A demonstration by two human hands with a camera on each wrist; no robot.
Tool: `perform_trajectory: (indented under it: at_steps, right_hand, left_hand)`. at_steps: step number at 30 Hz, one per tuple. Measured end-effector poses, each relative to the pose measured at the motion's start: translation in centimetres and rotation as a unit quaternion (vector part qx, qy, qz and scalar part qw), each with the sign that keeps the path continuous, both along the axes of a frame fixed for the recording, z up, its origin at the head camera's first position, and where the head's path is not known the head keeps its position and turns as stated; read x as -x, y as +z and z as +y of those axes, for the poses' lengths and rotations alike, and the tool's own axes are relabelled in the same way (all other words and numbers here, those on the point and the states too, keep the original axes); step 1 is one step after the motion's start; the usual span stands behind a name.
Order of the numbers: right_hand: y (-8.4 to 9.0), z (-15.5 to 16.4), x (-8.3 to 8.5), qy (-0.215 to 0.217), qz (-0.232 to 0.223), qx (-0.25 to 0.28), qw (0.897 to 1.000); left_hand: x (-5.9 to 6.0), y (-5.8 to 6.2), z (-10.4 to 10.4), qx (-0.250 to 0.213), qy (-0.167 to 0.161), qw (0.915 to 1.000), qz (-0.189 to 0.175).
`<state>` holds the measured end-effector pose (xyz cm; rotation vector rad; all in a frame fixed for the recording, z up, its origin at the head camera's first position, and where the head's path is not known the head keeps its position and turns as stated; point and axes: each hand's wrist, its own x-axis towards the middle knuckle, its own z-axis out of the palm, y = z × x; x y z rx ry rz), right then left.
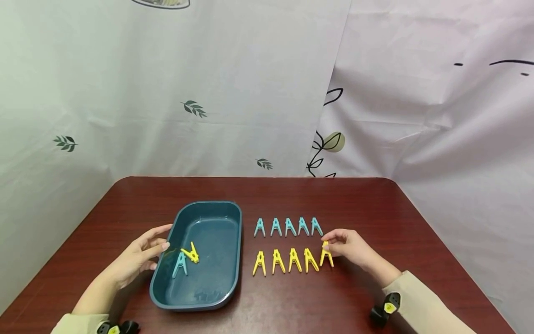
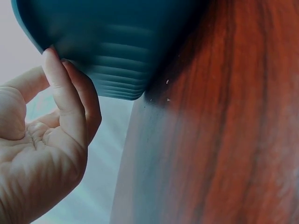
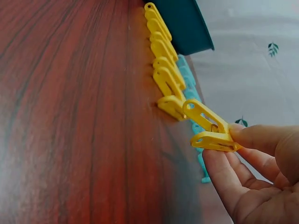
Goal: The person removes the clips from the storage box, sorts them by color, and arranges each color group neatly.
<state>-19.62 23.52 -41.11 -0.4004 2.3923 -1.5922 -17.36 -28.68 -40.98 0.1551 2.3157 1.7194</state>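
Note:
My left hand [image 1: 139, 255] holds the left rim of a dark teal plastic basin [image 1: 239, 260], with the thumb at the rim and fingers against the outer wall. In the left wrist view the fingertips meet the basin's edge. Inside the basin lie one blue clothespin [image 1: 180, 265] and one yellow clothespin [image 1: 191, 253]. At the right end of the yellow row, my right hand [image 1: 348, 247] pinches another yellow clothespin [image 3: 212, 135] between thumb and fingers, its two legs pointing away from the palm in the right wrist view.
Several yellow clothespins [image 1: 276, 261] stand in a row right of the basin. Behind them runs a row of several blue clothespins [image 1: 275, 227]. All are on a dark red wooden table [image 1: 333, 199], with a pale printed cloth [image 1: 250, 93] hanging beyond its far edge.

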Motion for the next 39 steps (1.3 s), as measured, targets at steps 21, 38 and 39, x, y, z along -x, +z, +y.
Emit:
perform_trajectory:
  at_steps: [21,38,39]
  right_hand:
    - [-0.4,0.2,0.0,0.016,0.02,-0.067,0.997]
    - [2.4,-1.5,-1.0,0.003,0.063,-0.13,0.99]
    - [2.8,-1.8,-1.1,0.006,0.068,-0.133,0.989]
  left_hand:
    - [-0.1,0.2,0.0,0.0,-0.001,1.0,0.004]
    - [-0.1,0.3,0.2,0.009,0.009,0.9999,-0.001]
    - [-0.1,0.3,0.2,0.009,0.009,0.9999,-0.001]
